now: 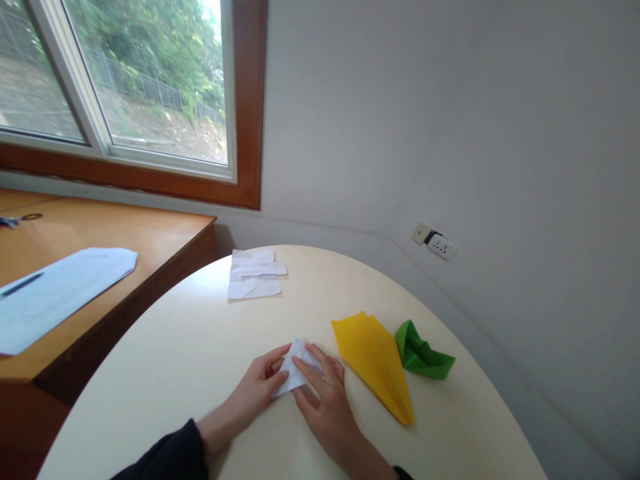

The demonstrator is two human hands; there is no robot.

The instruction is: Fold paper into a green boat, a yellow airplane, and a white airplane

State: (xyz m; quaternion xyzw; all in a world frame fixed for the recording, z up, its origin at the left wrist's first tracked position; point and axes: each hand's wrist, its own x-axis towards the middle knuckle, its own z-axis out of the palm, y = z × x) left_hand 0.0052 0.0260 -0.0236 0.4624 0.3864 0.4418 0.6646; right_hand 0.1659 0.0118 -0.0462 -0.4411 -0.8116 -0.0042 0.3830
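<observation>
Nearest the camera, both hands meet over a small white paper (296, 368) lying flat on the round table (190, 353). The left hand (257, 387) comes in from 7 o'clock, its fingertips pressing the paper's left edge. The right hand (327, 407) comes in from 5 o'clock, its fingers spread flat across the paper's right half. The two hands are close together, pinning the sheet to the tabletop rather than gripping it; only the paper's upper corner and middle show between them.

Just beside the right hand, at 3 o'clock, lies a yellow folded paper (374, 360), its long point running toward 5 o'clock and ending well short of the table's rim. Its near edge sits near the right hand's knuckles without touching them. Touching the yellow piece's far side, further toward 3 o'clock, is a green folded paper (423, 355), near the table's right edge.

From 9 to 11 o'clock of the hands the tabletop is bare out to its curved rim.

At 12 o'clock, near the far rim, lie crumpled white sheets (254, 273), well apart from the hands.

Beyond the left rim, at 10 o'clock, stands a wooden desk (150, 233) with a printed sheet (55, 293) and a pen (21, 285) on it. Farthest off are the window (125, 80) and a wall socket (436, 243).
</observation>
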